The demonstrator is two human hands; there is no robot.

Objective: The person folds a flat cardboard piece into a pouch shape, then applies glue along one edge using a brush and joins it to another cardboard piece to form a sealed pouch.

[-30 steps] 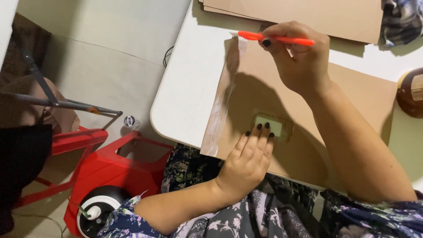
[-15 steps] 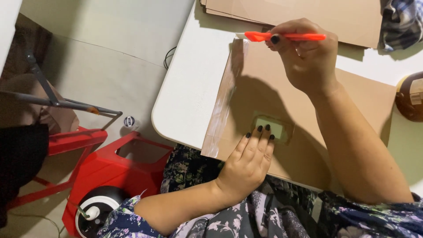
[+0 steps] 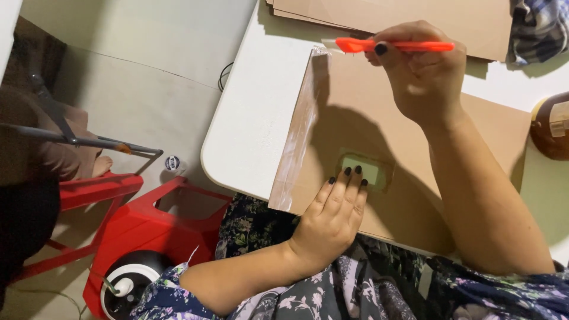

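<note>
I work in a packing workshop: stacked cardboard sheets (image 3: 403,15) on a white counter (image 3: 255,118), red strapping dispenser (image 3: 148,237) on the floor.

White table (image 3: 249,130), pale floor (image 3: 136,89)

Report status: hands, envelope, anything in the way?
Right hand grips orange spreader at envelope top edge. Left hand flat, pinning envelope. Nothing blocking.

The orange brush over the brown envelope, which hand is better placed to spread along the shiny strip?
Right. The right hand already holds the orange brush at the strip's top end, while the left hand lies flat on the envelope.
</note>
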